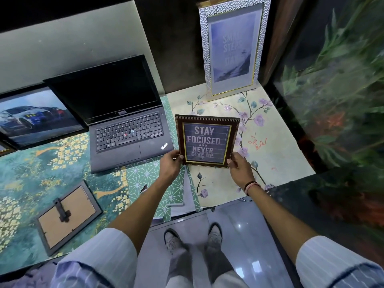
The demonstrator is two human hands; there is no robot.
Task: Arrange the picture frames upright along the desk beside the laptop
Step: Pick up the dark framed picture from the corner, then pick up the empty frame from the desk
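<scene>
A dark brown frame (207, 140) reading "Stay focused and never give up" is held just right of the open black laptop (122, 121). My left hand (170, 165) grips its lower left corner and my right hand (241, 169) its lower right corner. A tall silver frame (232, 48) stands upright against the back wall, behind it. At the far left a black frame with a car picture (37, 119) leans upright beside the laptop. A grey frame (68, 217) lies face down near the front left edge, its stand showing.
Patterned sheets cover the desk (276, 146). A glass tank with green plants (336, 90) borders the right side, with a dark ledge (301, 196) at front right. Another frame's corner (4, 149) shows at the left edge. Floor and my shoes lie below the desk's front edge.
</scene>
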